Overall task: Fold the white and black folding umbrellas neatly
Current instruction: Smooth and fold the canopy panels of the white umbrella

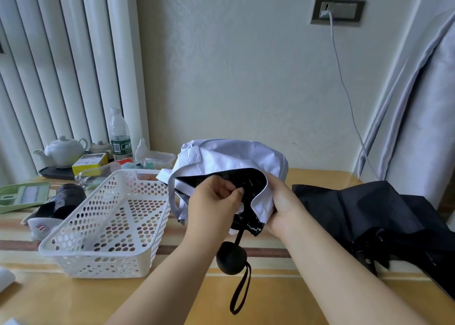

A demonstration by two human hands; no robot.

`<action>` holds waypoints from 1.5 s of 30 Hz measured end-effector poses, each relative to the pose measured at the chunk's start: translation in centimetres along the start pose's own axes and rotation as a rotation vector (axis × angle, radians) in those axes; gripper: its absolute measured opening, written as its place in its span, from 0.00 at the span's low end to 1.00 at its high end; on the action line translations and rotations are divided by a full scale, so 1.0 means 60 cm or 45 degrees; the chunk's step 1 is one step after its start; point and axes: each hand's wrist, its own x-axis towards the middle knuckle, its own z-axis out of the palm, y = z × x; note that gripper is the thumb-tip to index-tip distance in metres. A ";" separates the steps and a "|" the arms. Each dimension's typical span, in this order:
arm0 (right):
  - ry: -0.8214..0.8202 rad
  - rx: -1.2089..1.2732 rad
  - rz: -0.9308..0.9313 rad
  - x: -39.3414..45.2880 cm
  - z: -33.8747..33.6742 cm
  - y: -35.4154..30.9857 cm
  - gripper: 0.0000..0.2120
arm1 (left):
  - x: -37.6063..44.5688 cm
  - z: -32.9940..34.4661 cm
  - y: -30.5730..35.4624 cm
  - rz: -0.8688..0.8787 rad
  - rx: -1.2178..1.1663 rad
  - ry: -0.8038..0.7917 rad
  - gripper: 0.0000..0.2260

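Both hands hold the white umbrella (231, 159) up above the counter (270, 287), its black handle (231, 260) and wrist strap hanging down. The left hand (214, 201) pinches a fold of the black lining; the right hand (280, 209) grips the white canopy, its fingertips hidden in the fabric. The ribs inside are hard to make out. The black umbrella (369, 214) lies on the counter to the right, cut off by the frame edge.

left hand (216, 202) fingers curled pinching, right hand (278, 209) gripping
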 end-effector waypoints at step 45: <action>0.022 0.155 -0.095 0.044 -0.011 -0.006 0.10 | -0.092 -0.011 -0.078 -0.398 -0.312 -0.231 0.22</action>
